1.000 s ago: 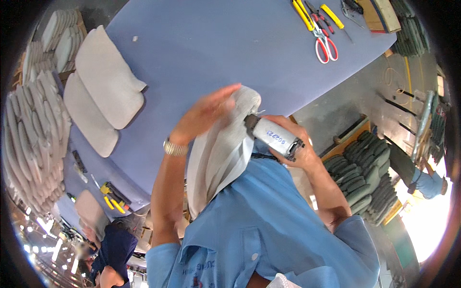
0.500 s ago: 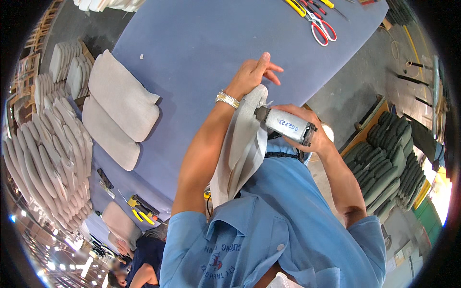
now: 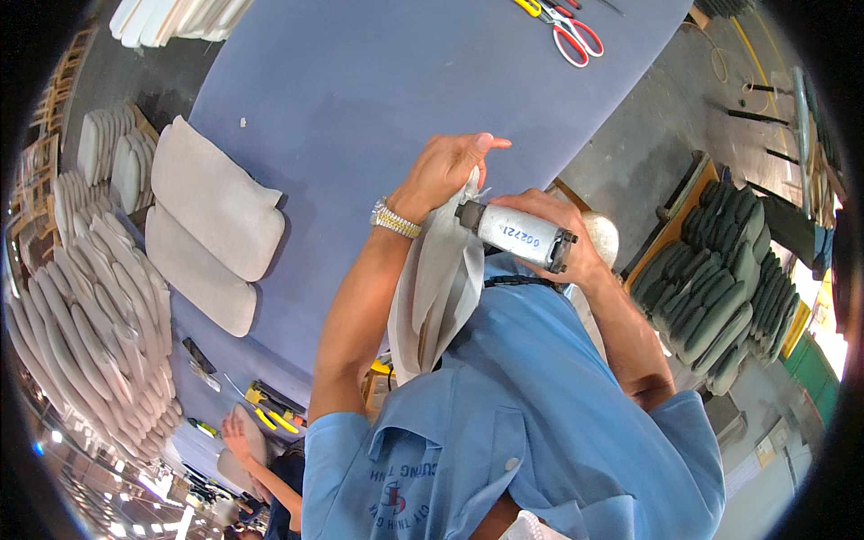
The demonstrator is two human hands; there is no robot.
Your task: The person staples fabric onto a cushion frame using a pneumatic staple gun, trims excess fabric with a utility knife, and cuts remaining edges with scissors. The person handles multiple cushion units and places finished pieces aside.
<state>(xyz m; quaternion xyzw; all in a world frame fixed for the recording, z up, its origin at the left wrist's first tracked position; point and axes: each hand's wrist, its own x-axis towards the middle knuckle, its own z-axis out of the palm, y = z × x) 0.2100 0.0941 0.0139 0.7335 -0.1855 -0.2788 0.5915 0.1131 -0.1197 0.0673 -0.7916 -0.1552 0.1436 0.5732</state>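
A light grey fabric-covered cushion pad (image 3: 423,292) stands tilted on edge against my blue shirt, with loose fabric along its side. My left hand (image 3: 454,166), a metal watch on its wrist, is at the pad's upper end. Its fingers curl down on the fabric there, partly hidden, while one finger points right. In my right hand (image 3: 549,211) is a silver staple gun (image 3: 517,232). Its black nose touches or nearly touches the fabric near the pad's top, just below my left hand. The gun's handle and trigger are hidden.
Two grey pads (image 3: 216,198) lie on the blue-grey table (image 3: 360,72) at left. Red-handled scissors (image 3: 576,43) lie at the far edge. Stacks of grey pads (image 3: 90,315) stand left, dark pads (image 3: 711,270) right. A co-worker's hand (image 3: 238,441) rests on a pad at lower left.
My left hand has come down and curled its fingers onto the pad's top end. Pad, staple gun and both hands sit slightly further left in view. A co-worker's arm has reached further in.
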